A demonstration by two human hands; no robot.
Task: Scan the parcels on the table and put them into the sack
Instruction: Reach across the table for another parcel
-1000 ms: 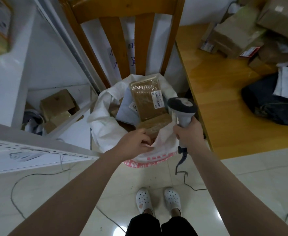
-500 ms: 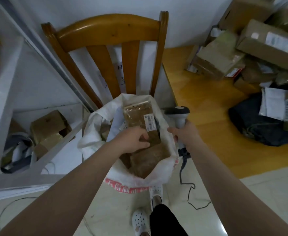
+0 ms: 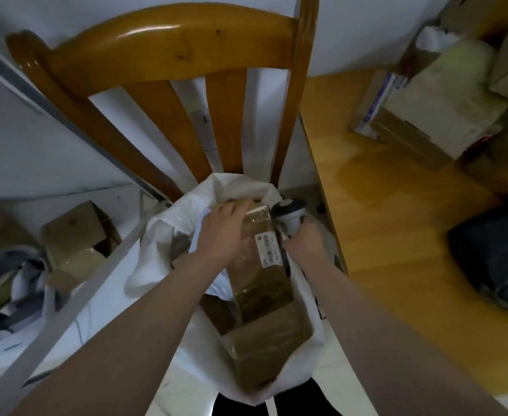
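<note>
Two brown taped pkgs sit in the white sack (image 3: 159, 235), which stands open just in front of the wooden chair (image 3: 171, 46); the long parcel (image 3: 264, 283) lies slanted, far end up by the sack's far rim, near end resting on a squat box (image 3: 264, 355) at the near rim; a white label (image 3: 269, 250) by the long parcel's right edge shows a barcode, print too small to read; L hand (image 3: 221, 235) lies palm-down on the long parcel's far-left part, fingers stretched out, not wrapped round it; R hand (image 3: 305, 246) grips the handle of a white-and-black scanner (image 3: 288, 216), just beside the long parcel's far-right corner; wooden table (image 3: 396, 229) at right carries cardboard parcels (image 3: 436, 121) at its far end, one w/ blue print, blurred, unreadable; dark bag (image 3: 493, 259) lies nearer on the table; cardboard boxes (image 3: 75, 235) sit low at left.
</note>
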